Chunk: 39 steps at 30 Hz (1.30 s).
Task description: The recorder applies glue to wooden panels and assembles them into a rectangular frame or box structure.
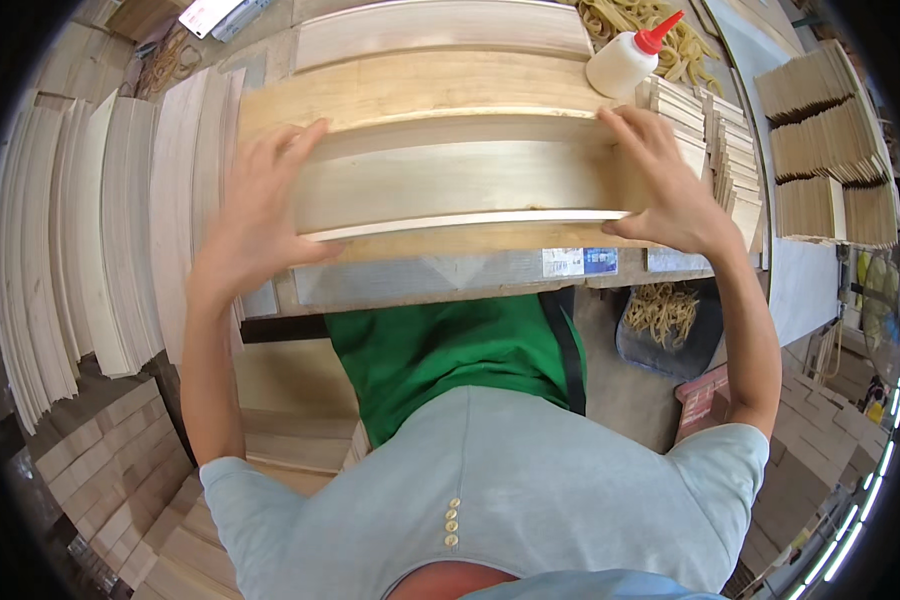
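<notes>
Head view: one long wooden box [455, 185] lies crosswise over the surface [410, 283], between left hand [255, 205] and right hand [670, 185], each grip spanned wide and holding one end, thumb at the near edge, fingers at the far edge, with a red-tipped white bottle [618, 68] beyond the right.

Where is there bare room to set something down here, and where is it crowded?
Bare: the pale grey surface at right, on the near side of the slat stacks; and a narrow grey strip between the wooden frame and the green cloth. Crowded: the far right, with a white bottle, bands and short slats; the left, with long boards.
</notes>
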### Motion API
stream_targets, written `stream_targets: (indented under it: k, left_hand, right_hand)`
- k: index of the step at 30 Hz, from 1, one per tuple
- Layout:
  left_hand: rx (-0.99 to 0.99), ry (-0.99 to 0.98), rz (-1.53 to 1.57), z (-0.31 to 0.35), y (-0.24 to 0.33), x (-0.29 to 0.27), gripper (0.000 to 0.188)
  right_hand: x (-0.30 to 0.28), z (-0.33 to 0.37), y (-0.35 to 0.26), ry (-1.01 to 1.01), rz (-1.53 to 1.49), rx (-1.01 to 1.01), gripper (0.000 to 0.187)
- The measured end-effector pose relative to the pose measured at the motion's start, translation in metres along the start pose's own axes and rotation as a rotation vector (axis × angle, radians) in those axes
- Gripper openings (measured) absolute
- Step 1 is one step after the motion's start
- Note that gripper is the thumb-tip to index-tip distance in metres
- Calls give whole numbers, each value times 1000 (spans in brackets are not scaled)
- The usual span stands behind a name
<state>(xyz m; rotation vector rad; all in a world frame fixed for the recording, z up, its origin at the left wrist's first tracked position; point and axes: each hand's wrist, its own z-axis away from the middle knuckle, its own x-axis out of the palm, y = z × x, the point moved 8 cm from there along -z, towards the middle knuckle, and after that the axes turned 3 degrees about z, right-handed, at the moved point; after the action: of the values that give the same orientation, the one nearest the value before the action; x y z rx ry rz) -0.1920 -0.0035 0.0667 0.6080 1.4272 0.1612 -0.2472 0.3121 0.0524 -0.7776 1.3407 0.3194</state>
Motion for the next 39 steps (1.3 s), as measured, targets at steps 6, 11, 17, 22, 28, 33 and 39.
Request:
stream_targets:
  k: [6, 11, 17, 22, 28, 33, 39]
  left_hand:
    - [33, 3, -24, 9, -8, 12, 109]
    - [-202, 564, 85, 71, -18, 5, 106]
    - [-226, 562, 297, 69, -29, -11, 98]
    - [-161, 442, 291, 42, -26, -9, 88]
    - [-32, 269, 105, 18, -28, -12, 72]
    - [-6, 275, -45, -14, -11, -7, 56]
    - [382, 123, -78, -101, 91, 66, 45]
  right_hand:
    - [4, -15, -28, -16, 346, -53, 110]
    - [19, -35, -44, -23, 165, -127, 109]
    - [19, -39, -46, -32, 74, -117, 107]
    - [17, -33, -48, 2, 133, -126, 100]
    - [-29, -5, 0, 250, -44, 42, 72]
    - [-8, 35, 84, 242, -680, 518, 45]
    - [15, 30, 82, 81, -770, 723, 52]
